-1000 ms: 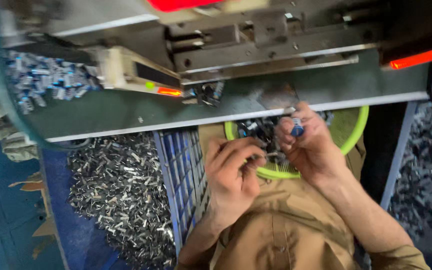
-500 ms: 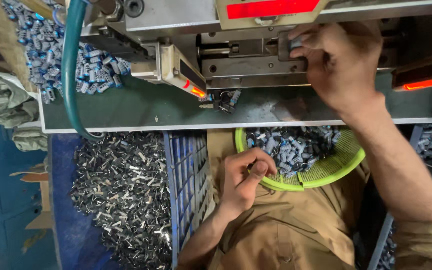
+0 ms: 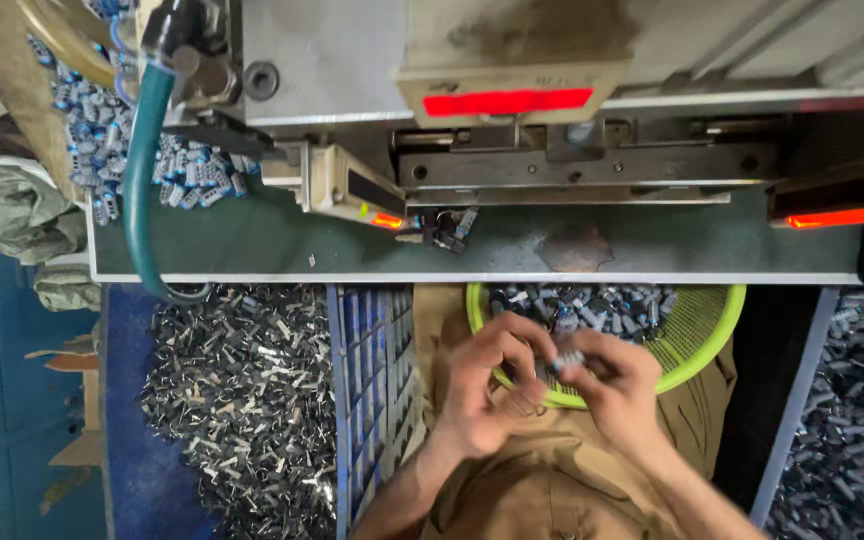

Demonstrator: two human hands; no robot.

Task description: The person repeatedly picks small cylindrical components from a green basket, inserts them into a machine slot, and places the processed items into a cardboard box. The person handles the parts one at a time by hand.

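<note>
Green-topped bench point(image 3: 252, 245) runs across your view, with the grey press machine point(image 3: 572, 150) standing on it and 2 red lights glowing on its front. Half a second ago your right hand point(image 3: 617, 390) was up at the machine's slot; now it has come back down to your lap and met your left hand point(image 3: 487, 385) over the near rim of the lime-green basket point(image 3: 702, 330). Both hands are closed in a pinch around 1 small cylindrical part point(image 3: 564, 358), which sits between your fingertips just above the basket's edge. More such blue-grey parts lie in the basket, and a few rest on the bench under the machine's mouth point(image 3: 449, 228). By my reading, the last piece is loaded and you are now orienting the next one before it goes up. Heaps of metal scrap point(image 3: 242, 400) cover the floor at your left, beside a blue crate point(image 3: 372, 370).
</note>
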